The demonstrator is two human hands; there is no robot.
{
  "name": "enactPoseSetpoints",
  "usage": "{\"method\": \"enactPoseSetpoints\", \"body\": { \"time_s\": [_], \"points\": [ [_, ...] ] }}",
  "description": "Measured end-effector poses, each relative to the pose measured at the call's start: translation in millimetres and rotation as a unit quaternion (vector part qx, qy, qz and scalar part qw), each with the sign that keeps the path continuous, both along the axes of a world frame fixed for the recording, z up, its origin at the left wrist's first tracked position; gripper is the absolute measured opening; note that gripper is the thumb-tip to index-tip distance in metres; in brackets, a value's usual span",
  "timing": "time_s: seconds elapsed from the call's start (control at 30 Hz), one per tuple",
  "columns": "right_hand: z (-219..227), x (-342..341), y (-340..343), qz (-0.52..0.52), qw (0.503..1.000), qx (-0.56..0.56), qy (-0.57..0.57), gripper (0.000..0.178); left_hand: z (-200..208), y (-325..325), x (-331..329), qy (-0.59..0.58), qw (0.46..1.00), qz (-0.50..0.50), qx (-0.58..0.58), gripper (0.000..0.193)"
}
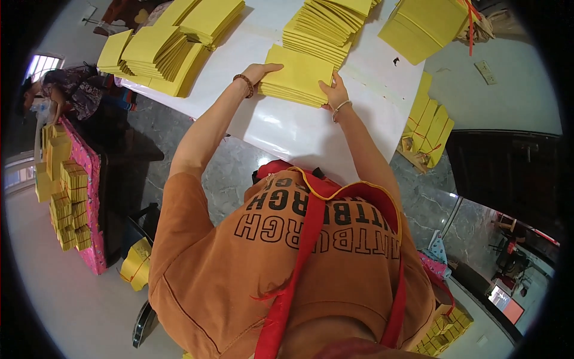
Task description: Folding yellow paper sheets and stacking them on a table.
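Grasping a yellow paper stack (296, 73) between them: left fingers (273, 67), right fingers (338, 80); worktop (272, 128) beneath, more stacks (320, 33) beyond.

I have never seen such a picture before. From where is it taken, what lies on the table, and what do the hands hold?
There is no machine here. A wide fisheye camera on the person's head looks down, so straight edges bend and the orange-brown shirt fills the lower part. The person's left hand and right hand hold a stack of yellow paper envelopes by opposite sides. On the white table, a fanned pile lies just beyond, and more yellow piles lie at the left.
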State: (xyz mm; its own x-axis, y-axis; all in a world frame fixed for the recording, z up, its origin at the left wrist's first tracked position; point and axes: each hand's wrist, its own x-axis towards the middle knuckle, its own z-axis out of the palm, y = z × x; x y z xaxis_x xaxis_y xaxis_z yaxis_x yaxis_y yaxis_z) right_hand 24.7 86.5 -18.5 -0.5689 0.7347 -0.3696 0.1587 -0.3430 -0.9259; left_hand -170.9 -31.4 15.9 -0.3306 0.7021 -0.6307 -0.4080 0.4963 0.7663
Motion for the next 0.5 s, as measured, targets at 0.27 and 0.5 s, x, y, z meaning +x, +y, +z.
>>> {"method": "enactPoseSetpoints", "body": {
  "time_s": [0.27, 0.5],
  "points": [
    [-3, 36, -3, 0.108, 0.980, -0.010, 0.167, 0.110, -14, -31, 15, 0.035, 0.952, -0.043, 0.302, 0.060],
    [-34, 42, -7, 0.210, 0.959, 0.163, 0.097, 0.113, -29, -47, 15, 0.268, 0.906, -0.203, 0.258, 0.102]
  ]
}}
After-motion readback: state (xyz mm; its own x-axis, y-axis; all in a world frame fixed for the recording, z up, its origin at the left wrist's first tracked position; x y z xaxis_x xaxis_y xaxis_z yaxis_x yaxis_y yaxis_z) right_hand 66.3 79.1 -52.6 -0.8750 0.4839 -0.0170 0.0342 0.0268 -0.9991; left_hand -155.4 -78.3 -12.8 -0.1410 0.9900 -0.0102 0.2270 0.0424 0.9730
